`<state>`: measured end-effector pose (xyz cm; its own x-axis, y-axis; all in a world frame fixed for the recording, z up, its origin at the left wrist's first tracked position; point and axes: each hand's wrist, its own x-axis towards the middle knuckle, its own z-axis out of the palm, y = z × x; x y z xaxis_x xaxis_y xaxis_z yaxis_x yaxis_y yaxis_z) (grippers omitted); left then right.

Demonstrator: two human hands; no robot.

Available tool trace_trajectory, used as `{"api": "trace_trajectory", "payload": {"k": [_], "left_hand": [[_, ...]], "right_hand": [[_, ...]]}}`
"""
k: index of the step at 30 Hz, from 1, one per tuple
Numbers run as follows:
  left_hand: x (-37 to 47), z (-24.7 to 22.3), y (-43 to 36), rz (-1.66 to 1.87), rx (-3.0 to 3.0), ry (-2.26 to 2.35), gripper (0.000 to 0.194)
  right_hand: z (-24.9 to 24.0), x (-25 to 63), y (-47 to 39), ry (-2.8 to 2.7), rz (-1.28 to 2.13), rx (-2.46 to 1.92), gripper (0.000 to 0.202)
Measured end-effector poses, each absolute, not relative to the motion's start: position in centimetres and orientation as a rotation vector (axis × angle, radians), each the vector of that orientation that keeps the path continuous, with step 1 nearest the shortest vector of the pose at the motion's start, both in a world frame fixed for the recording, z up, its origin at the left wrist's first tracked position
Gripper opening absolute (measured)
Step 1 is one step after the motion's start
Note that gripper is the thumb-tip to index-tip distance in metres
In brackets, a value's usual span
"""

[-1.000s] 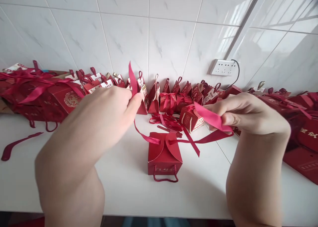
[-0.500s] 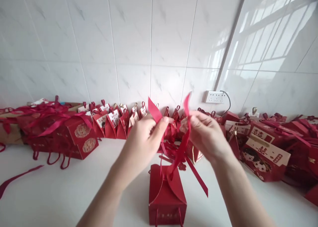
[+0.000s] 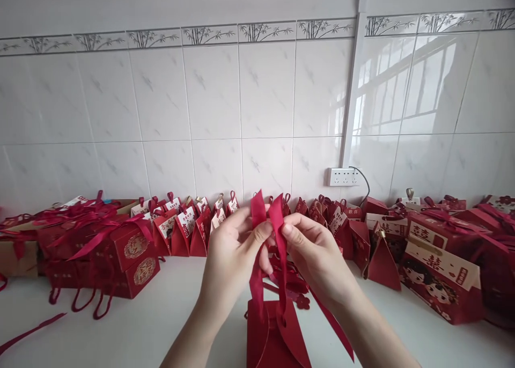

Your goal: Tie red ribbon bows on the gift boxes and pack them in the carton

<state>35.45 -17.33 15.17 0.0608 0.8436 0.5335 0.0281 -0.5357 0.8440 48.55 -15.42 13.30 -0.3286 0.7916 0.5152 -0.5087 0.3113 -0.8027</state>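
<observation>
A red gift box (image 3: 277, 338) with curved, overlapping top flaps stands on the white table in front of me. A red ribbon (image 3: 257, 282) comes up from its top in two strands. My left hand (image 3: 231, 244) pinches the left strand between thumb and fingers, with the end sticking up above. In my right hand (image 3: 314, 250) the other strand is pinched the same way. Both hands are close together above the box, fingertips nearly meeting. Another length of ribbon (image 3: 332, 325) slants down to the right under my right wrist.
Stacked red boxes with ribbon bows (image 3: 132, 260) are at the left. Several small triangular boxes (image 3: 185, 231) line the tiled wall. Printed red boxes (image 3: 442, 282) crowd the right. A loose ribbon (image 3: 32, 330) lies at left, and a power strip (image 3: 344, 177) is on the wall.
My hands have come closer together, bringing the two ribbon ends side by side. The view has tilted up, showing more wall and less of the box.
</observation>
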Motion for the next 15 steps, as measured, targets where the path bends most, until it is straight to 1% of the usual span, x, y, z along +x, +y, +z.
{"api": "trace_trajectory", "payload": {"k": [2,9,12,15], "left_hand": [[35.6,15.2,-17.4,1.571,1.601,0.861,0.023],[36.2,15.0,-18.4,1.538,1.799,1.014,0.013],[36.1,15.1,-18.8,1.514,1.877,1.084,0.017],[35.8,15.4,-19.1,1.445,1.946,1.032,0.020]], "right_hand": [[13.3,48.6,-15.5,-1.341,1.333,-0.310,0.020],[13.7,49.3,-16.1,-1.340,1.237,-0.338,0.014],[14.0,49.6,-16.3,-1.388,1.112,-0.395,0.014],[14.1,49.6,-16.5,-1.414,0.943,-0.463,0.015]]}}
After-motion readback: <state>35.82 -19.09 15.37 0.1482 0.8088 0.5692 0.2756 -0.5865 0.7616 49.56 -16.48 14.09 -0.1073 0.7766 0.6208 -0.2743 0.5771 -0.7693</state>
